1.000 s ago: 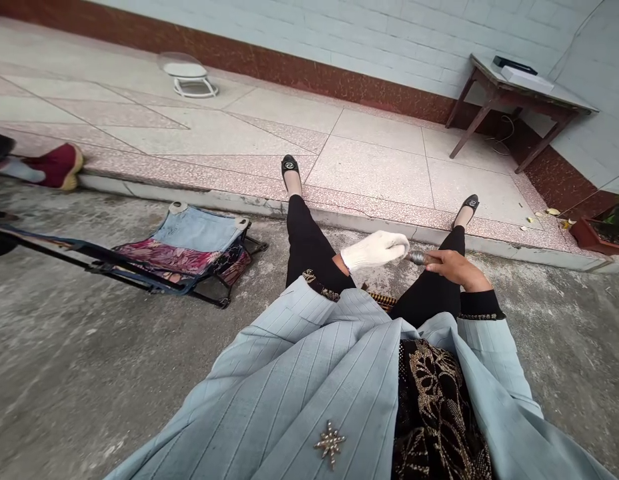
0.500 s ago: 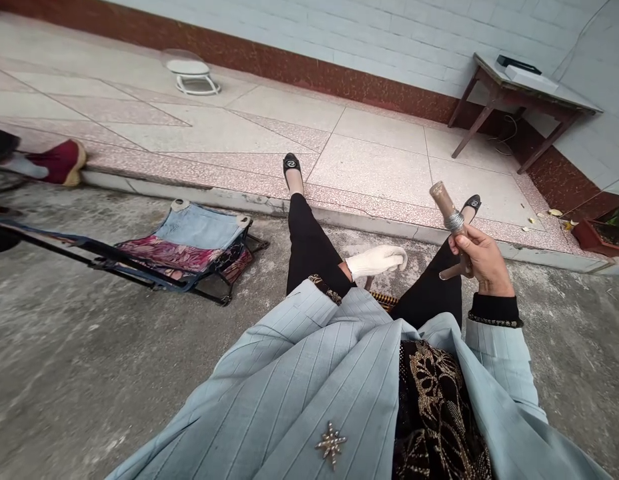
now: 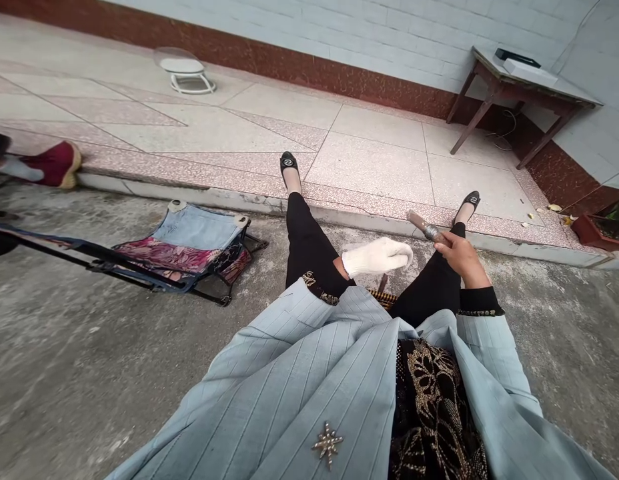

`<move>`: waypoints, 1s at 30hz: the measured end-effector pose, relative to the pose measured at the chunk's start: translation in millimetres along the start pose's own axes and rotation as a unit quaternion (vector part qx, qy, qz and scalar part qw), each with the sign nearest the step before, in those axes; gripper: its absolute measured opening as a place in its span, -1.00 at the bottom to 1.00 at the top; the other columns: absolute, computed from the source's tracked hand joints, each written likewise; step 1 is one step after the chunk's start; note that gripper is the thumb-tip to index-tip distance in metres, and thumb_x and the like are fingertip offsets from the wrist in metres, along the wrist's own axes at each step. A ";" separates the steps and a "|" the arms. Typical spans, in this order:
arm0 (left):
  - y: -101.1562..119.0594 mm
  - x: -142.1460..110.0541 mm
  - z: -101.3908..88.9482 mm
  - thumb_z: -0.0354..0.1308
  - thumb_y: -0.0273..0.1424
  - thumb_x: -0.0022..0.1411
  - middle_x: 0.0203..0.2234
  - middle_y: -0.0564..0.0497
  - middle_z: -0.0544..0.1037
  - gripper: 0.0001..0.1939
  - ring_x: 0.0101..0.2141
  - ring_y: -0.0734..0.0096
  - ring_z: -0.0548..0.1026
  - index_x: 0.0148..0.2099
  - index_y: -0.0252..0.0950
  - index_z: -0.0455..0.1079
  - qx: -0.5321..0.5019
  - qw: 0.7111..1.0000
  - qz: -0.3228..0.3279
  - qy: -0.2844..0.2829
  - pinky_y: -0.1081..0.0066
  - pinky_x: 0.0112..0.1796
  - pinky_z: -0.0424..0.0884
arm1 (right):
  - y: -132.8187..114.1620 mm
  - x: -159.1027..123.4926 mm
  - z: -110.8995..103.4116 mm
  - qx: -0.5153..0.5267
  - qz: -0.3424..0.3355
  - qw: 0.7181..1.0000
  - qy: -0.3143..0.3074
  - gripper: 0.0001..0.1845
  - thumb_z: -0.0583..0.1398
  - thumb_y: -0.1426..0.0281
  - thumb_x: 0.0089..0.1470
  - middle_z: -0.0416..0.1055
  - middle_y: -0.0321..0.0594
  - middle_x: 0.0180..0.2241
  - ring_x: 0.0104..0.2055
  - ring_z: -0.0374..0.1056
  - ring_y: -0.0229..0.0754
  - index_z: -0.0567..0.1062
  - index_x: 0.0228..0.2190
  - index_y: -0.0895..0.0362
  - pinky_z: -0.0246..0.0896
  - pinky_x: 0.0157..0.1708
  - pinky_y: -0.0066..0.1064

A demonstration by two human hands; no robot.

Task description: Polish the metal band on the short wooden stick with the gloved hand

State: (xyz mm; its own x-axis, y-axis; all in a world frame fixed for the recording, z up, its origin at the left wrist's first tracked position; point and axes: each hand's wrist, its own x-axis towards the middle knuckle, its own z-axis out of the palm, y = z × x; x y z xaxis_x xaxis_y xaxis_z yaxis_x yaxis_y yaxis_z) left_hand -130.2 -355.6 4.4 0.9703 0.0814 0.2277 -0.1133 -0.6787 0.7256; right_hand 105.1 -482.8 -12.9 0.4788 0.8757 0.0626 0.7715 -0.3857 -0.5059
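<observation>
Right grip closed around wire-wrapped stick

The right hand held a brown stick bound with silvery wire. Near it curled the white-gloved left hand, its hold unclear. A folding chair stood to the left.

Pale-blue pinstriped jacket (star-shaped brooch pinned on); black trousers; black shoes; white left glove.
</observation>
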 end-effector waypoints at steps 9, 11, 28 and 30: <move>-10.9 12.3 -32.5 -0.04 -0.40 0.23 -0.42 0.07 0.50 -0.76 -0.39 0.49 0.40 -0.27 -0.34 0.45 0.018 0.993 -0.061 0.098 0.48 -0.31 0.25 | -26.0 -16.9 -17.1 0.111 -0.162 0.908 -0.370 -0.54 0.24 0.29 0.05 0.56 -0.27 -0.20 -0.15 0.43 -0.04 0.54 0.01 0.07 0.27 -0.07 -0.26; -16.9 12.3 -30.2 -0.04 -0.39 0.23 -0.41 0.08 0.50 -0.76 -0.41 0.51 0.39 -0.30 -0.34 0.44 -0.009 0.993 -0.066 0.097 0.49 -0.32 0.25 | -32.1 -20.8 -20.9 0.144 -0.178 0.890 -0.395 -0.53 0.24 0.27 0.06 0.55 -0.27 -0.16 -0.12 0.43 -0.05 0.53 0.02 0.07 0.26 -0.05 -0.29; -19.2 -16.8 16.5 -0.05 -0.41 0.24 -0.52 0.07 0.38 -0.78 -0.56 0.59 0.20 -0.35 -0.37 0.37 -0.218 0.973 -0.073 -0.017 0.51 -0.50 0.14 | -36.1 -10.1 -25.9 0.339 -0.029 0.939 0.038 -0.39 0.25 0.21 -0.01 0.38 -0.26 -0.45 -0.48 0.22 -0.24 0.46 0.07 0.18 0.23 -0.54 -0.42; -13.8 -17.4 13.4 -0.05 -0.40 0.24 -0.47 0.06 0.44 -0.77 -0.52 0.56 0.27 -0.36 -0.35 0.40 -0.172 0.983 -0.056 -0.021 0.50 -0.42 0.19 | -30.0 -4.8 -19.3 0.322 -0.030 0.945 0.051 -0.41 0.24 0.20 -0.02 0.39 -0.27 -0.46 -0.48 0.23 -0.23 0.48 0.04 0.18 0.26 -0.46 -0.37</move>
State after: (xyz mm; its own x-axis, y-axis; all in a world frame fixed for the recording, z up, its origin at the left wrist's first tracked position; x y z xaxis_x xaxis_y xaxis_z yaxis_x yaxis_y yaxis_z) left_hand -142.6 -357.4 -18.3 0.9879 0.1072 0.1120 -0.0636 -0.3789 0.9233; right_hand 87.7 -481.0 18.5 0.5057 0.8449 0.1743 0.3990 -0.0499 -0.9156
